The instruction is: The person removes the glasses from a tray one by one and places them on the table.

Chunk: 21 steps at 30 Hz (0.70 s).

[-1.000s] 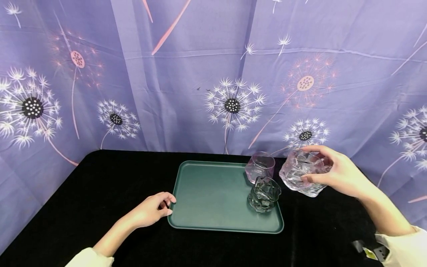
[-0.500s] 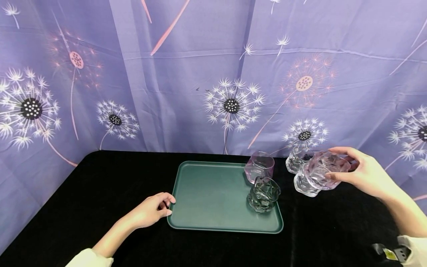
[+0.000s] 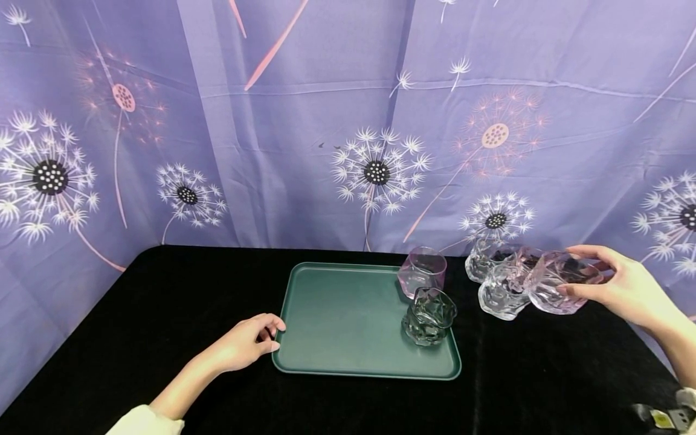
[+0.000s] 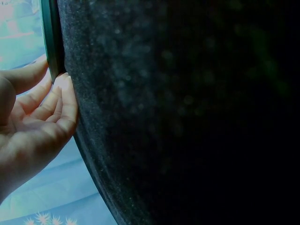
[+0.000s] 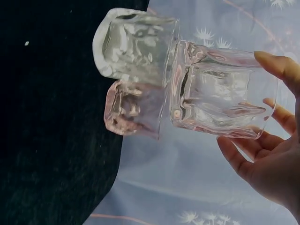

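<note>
My right hand holds a faceted, pale pink drinking glass by its upper part, thumb on one side and fingers on the other. In the right wrist view the held glass overlaps a clear glass and a pink glass standing behind it. On the left, my left hand pinches the left rim of a dark green tray between thumb and fingers. Toward the tray's right end stand a pink glass and a smoky grey glass.
Right of the tray, a clear glass stands in front of another clear glass. A black cloth covers the table. Behind it hangs a purple curtain with dandelion prints. A small device shows by the right sleeve.
My right hand has moved right with the pink glass, away from the tray, uncovering the clear glasses. My left hand, the tray and the glasses on it have stayed in place.
</note>
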Each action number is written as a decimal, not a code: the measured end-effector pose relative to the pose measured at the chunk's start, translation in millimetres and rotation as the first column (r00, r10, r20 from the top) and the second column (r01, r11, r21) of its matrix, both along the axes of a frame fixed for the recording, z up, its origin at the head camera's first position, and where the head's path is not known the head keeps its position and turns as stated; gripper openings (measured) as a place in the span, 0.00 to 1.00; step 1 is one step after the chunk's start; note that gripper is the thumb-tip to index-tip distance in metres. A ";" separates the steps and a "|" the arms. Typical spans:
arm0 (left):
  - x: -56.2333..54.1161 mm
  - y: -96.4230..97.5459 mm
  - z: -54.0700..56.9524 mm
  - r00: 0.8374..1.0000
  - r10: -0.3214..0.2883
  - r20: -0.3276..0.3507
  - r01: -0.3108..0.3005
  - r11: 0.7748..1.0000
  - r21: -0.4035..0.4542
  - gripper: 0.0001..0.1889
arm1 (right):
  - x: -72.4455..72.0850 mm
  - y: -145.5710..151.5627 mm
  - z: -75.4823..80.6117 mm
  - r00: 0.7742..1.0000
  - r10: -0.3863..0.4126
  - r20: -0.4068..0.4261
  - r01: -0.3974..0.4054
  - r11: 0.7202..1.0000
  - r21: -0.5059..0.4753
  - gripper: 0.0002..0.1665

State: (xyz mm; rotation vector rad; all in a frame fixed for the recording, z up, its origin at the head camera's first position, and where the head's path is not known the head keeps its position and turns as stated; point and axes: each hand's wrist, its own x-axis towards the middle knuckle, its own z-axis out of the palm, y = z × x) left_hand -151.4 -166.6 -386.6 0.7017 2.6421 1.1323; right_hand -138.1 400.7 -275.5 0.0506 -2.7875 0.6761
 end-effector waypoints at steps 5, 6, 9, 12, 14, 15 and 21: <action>0.1 0.1 0.3 1.000 0.000 0.004 0.000 1.000 -0.001 0.11 | 1.6 11.9 -2.1 0.999 -0.031 0.025 0.031 0.999 0.020 0.41; 0.2 0.0 0.4 1.000 0.000 0.005 0.000 1.000 -0.001 0.11 | 1.7 14.0 -2.5 0.999 -0.037 0.024 0.037 0.999 0.023 0.41; 0.7 0.0 0.7 1.000 0.000 0.005 0.000 1.000 -0.001 0.11 | 1.8 19.8 -3.8 0.999 -0.050 0.016 0.050 0.998 0.028 0.41; 0.9 0.1 1.0 1.000 -0.005 0.003 0.005 1.000 0.003 0.11 | 2.4 25.6 -6.0 0.998 -0.058 0.016 0.058 0.998 0.022 0.40; 0.8 0.3 1.0 1.000 -0.007 0.000 0.007 1.000 0.003 0.11 | 3.0 29.0 -8.1 0.998 -0.062 0.021 0.061 0.998 0.017 0.40; 0.7 0.3 0.9 1.000 -0.008 0.000 0.008 1.000 0.003 0.11 | 3.3 30.4 -9.5 0.998 -0.064 0.024 0.064 0.998 0.016 0.40; 0.7 0.3 1.5 1.000 -0.011 0.007 0.011 1.000 0.008 0.11 | 3.6 34.8 -22.9 0.998 -0.064 0.005 0.064 0.998 0.013 0.38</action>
